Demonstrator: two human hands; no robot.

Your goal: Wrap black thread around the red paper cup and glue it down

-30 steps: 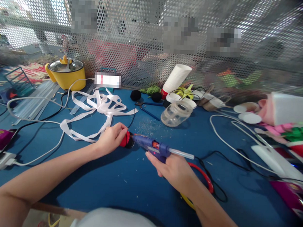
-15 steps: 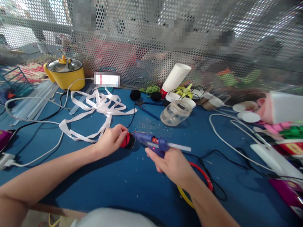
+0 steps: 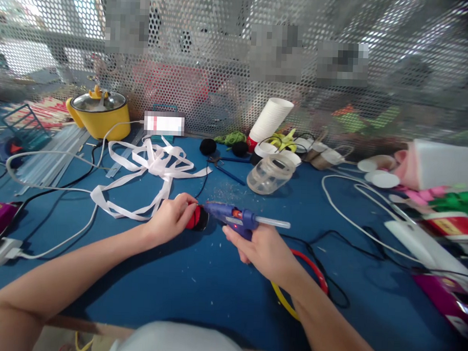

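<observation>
My right hand (image 3: 268, 248) is wrapped round the handle of a blue hot glue gun (image 3: 234, 216), with a clear glue stick (image 3: 274, 222) poking out of its back end. The gun's nozzle points left, right by a small red and black piece (image 3: 194, 218) on the table. My left hand (image 3: 174, 214) pinches that piece from its left side, fingers closed over its top. What exactly the piece is I cannot make out. A dark cord (image 3: 205, 179) runs up from near it toward a black ball (image 3: 208, 146).
Loops of white ribbon (image 3: 157, 165) lie beyond my left hand. A yellow pot (image 3: 109, 121), a clear plastic jar (image 3: 270, 175), blue-handled pliers (image 3: 230, 173) and stacked paper cups (image 3: 272, 118) stand or lie farther back. Red and yellow rings (image 3: 283, 302) lie beneath my right forearm.
The glue gun has shifted slightly left, its nozzle closer over the red and black piece. My left hand keeps its pinch in nearly the same place.
</observation>
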